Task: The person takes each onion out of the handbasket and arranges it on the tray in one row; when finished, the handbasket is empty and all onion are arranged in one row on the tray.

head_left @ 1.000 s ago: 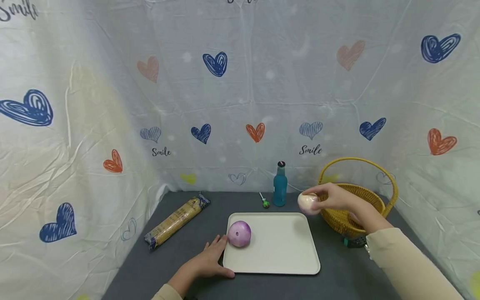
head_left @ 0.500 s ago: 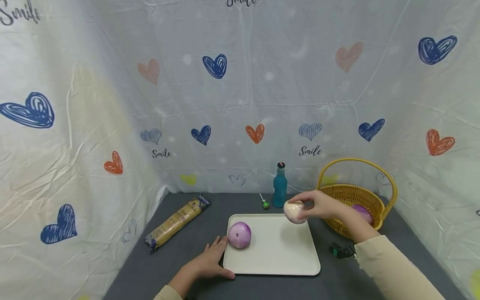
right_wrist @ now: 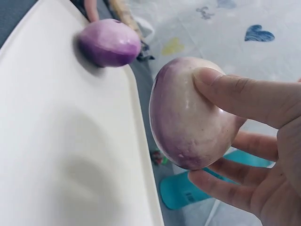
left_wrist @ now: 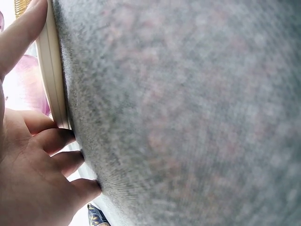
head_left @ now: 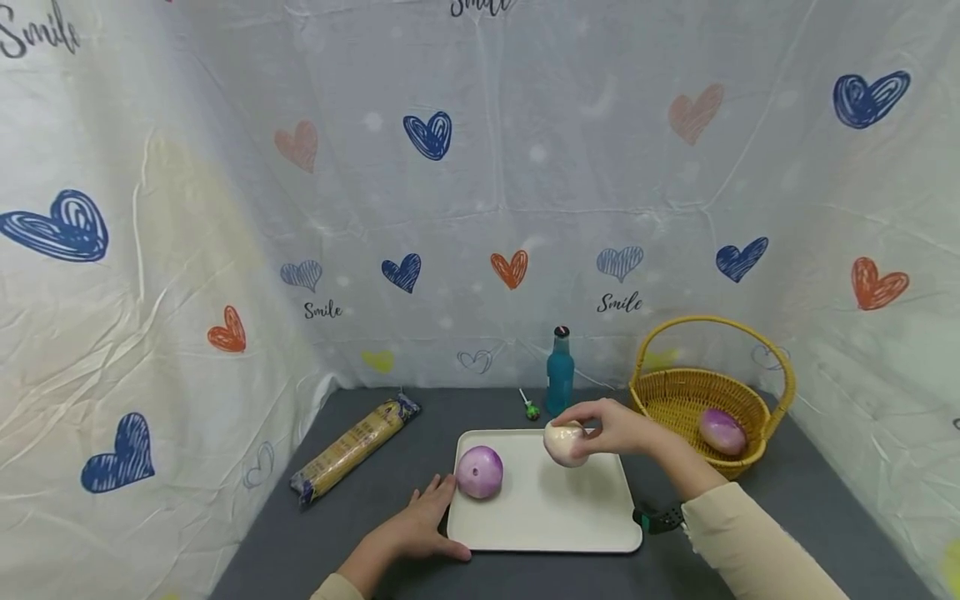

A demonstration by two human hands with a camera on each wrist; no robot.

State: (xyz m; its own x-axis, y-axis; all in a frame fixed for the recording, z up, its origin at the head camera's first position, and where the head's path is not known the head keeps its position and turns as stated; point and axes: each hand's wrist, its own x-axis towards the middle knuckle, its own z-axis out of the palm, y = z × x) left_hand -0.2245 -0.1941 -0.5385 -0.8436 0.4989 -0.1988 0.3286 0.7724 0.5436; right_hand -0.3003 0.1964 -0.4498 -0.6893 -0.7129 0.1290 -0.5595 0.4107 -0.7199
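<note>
Pinched between the thumb and fingers of my right hand (head_left: 611, 427) is a round purple-and-white vegetable (right_wrist: 188, 117), like an onion or turnip. It hangs above the back right part of a cream tray (head_left: 555, 517), apart from it. A second such vegetable (head_left: 480, 472) sits on the tray at its left side. My left hand (head_left: 420, 522) rests at the tray's front left corner, its fingers spread along the left edge and its thumb at the front edge. The left wrist view shows those fingertips (left_wrist: 87, 188) touching the grey cloth.
A yellow wicker basket (head_left: 678, 400) at the right holds another purple vegetable (head_left: 722, 432). Behind the tray stand a blue bottle (head_left: 560, 375) and a green lollipop (head_left: 531, 411). A long yellow packet (head_left: 356, 447) lies at the left. A heart-printed sheet (head_left: 450, 208) hangs behind.
My right hand has carried the vegetable leftward from beside the basket to over the tray, uncovering the vegetable in the basket. My left hand has stayed at the tray's corner.
</note>
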